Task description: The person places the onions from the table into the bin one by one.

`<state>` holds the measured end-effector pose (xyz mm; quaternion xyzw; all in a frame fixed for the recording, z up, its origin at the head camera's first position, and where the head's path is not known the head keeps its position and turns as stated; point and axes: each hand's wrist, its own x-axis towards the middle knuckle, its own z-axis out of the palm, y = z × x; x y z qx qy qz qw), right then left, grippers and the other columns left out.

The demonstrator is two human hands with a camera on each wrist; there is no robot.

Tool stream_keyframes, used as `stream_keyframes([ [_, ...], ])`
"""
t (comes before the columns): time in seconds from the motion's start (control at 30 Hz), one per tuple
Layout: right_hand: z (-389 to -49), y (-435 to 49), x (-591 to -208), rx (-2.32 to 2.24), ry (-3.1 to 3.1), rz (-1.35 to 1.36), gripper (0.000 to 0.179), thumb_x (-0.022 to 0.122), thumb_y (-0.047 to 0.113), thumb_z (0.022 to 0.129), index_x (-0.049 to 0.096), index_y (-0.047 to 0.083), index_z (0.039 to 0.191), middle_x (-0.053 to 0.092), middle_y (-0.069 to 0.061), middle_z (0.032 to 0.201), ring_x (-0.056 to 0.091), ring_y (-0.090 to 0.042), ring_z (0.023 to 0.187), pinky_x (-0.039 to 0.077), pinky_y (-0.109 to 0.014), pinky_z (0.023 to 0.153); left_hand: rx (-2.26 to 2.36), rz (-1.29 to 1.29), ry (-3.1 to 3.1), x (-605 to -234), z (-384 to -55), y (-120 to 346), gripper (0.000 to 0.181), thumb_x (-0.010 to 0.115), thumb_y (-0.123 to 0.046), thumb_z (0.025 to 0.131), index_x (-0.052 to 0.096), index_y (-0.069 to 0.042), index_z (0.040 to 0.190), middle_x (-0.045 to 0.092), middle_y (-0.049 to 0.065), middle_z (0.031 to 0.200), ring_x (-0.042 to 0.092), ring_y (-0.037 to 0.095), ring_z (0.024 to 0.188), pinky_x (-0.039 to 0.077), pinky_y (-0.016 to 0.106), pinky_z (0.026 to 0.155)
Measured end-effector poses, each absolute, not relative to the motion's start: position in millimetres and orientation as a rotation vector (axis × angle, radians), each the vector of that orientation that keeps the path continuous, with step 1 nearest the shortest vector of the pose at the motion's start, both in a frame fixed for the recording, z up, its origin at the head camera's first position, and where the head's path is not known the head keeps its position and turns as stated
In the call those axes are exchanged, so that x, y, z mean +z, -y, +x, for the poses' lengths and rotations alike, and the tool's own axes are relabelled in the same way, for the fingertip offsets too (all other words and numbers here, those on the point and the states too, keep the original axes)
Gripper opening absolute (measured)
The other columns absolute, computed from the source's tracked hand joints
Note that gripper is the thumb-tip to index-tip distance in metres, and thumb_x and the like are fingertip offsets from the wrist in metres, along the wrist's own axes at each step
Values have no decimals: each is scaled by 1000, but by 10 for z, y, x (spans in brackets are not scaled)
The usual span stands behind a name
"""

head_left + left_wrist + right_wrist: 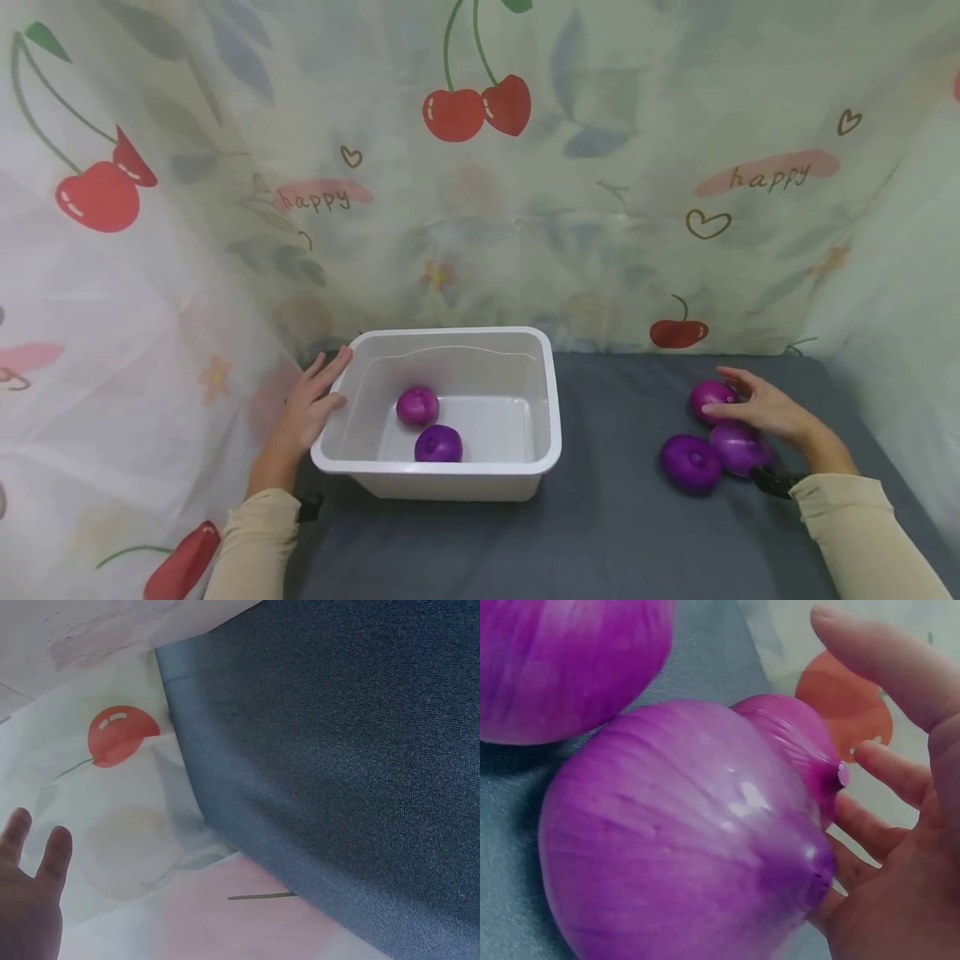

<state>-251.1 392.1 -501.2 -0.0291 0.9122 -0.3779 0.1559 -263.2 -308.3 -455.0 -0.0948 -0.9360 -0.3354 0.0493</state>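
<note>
The left hand (309,408) lies at the left rim of a white tub (480,469), its fingers extended and spread, with nothing gripped. Inside the tub are two purple onions, one farther back (417,407) and the other (438,444) close to the near wall. Well to the right on the grey table (615,525), three more sit in a cluster: a small far onion (707,392), a paler middle onion (740,450) and a dark near onion (691,463). The right hand (772,410) reaches around the small far onion, thumb and fingers parted and only loosely bent; whether any fingertip touches it is hard to make out. A cherry-printed curtain (517,250) hangs behind the table, and a beige sleeve (862,533) covers the right forearm.
</note>
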Motion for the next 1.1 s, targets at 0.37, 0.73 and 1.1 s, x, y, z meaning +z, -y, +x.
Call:
stream_keyframes([
  [0.37,-2556,-3918,-5113,-1038,-2651,-153,86,67,38,95,25,-5,157,40,-40,146,51,-51,125,53,-48,88,-1028,-293,2846,-4556,-2637,3087,70,55,-18,93,35,-26,160,32,7,167,13,46,158,11,77,118],
  [0.73,-2540,-3905,-5149,-1005,-2698,-97,84,68,39,95,29,-6,154,39,-42,147,50,-56,127,52,-55,90,-1014,-287,2841,-4574,-2626,3079,70,56,-18,93,36,-26,159,33,6,166,15,47,157,13,77,117],
  [1.1,-2598,-3824,-4901,-1051,-2818,-156,86,71,39,93,31,-6,155,47,-36,142,53,-51,123,52,-46,85,-1039,-278,2838,-4576,-2637,3076,70,56,-18,93,35,-25,159,33,7,166,14,46,158,12,77,118],
])
